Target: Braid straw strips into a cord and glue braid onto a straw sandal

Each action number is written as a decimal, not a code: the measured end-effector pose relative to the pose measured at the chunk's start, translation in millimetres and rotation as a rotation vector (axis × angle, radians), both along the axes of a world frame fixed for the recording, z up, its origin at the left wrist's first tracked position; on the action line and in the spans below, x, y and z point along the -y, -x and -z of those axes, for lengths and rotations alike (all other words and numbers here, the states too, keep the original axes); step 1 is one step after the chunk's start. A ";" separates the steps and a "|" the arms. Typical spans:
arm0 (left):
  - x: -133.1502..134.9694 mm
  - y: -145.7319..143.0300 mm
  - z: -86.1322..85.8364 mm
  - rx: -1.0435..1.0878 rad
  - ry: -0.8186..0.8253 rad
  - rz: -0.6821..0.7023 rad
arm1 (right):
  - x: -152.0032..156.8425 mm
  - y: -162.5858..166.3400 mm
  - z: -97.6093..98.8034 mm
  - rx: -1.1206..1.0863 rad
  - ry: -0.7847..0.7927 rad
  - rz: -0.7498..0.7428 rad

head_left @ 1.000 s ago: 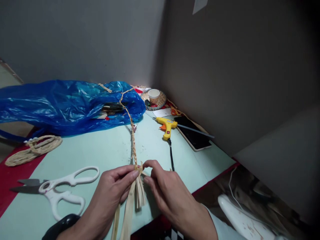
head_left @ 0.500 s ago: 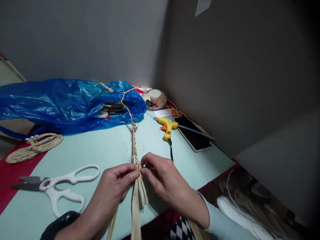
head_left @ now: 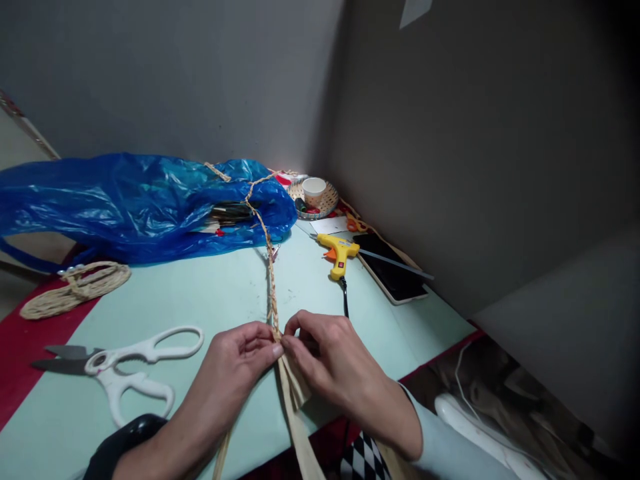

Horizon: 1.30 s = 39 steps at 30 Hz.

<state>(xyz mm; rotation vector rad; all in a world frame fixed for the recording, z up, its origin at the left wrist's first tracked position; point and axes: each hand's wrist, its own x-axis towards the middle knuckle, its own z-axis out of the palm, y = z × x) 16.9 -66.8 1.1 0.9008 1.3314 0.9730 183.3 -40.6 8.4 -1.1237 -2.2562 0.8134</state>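
A thin braided straw cord [head_left: 271, 280] runs from the blue plastic bag [head_left: 125, 203] across the pale green table [head_left: 210, 300] to my hands. My left hand [head_left: 240, 370] and my right hand [head_left: 325, 360] meet at the braid's near end, both with fingers pinched on the loose flat straw strips [head_left: 295, 407]. The strips hang down past the table's front edge between my wrists. A dark watch sits on my left wrist.
White-handled scissors [head_left: 120, 367] lie at the left. A coiled straw piece [head_left: 75, 288] rests on the red edge. A yellow glue gun [head_left: 340, 253], a dark phone [head_left: 393, 270] and a woven tray with a cup [head_left: 315, 193] stand by the right wall.
My hands have drawn closer together on the braid's end and shifted a little right. The loose strips now hang more to the right.
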 end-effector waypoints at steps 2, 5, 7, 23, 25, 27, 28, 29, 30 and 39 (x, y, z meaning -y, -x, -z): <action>0.1 0.0 0.1 -0.036 -0.021 0.007 | 5.3 -0.9 -1.4 0.008 0.006 0.005; 0.1 -1.1 1.1 -0.080 -0.023 0.010 | 13.0 -1.6 -2.0 0.029 0.002 0.046; 0.2 -1.7 1.8 -0.101 -0.013 0.007 | 17.1 -1.5 -1.0 0.034 0.002 0.073; 0.8 0.0 -2.8 -0.194 -0.024 0.058 | 36.0 9.2 11.2 -0.011 -0.054 0.193; 2.4 -0.1 -1.5 -0.200 -0.005 0.060 | 40.3 11.5 13.4 -0.022 -0.115 0.178; 3.8 0.9 0.9 -0.198 -0.010 0.067 | 44.8 13.4 17.9 -0.026 -0.168 0.150; 4.3 1.8 2.3 -0.182 -0.016 0.071 | 47.1 14.6 21.7 -0.023 -0.191 0.133; 4.6 2.8 3.7 -0.163 -0.014 0.076 | 49.5 16.0 26.5 -0.017 -0.215 0.113; 4.7 3.9 5.0 -0.141 -0.005 0.083 | 52.0 17.8 32.3 -0.009 -0.241 0.103; 4.4 7.4 3.9 -0.070 -0.013 0.080 | 52.5 7.2 26.7 0.117 -0.407 -0.038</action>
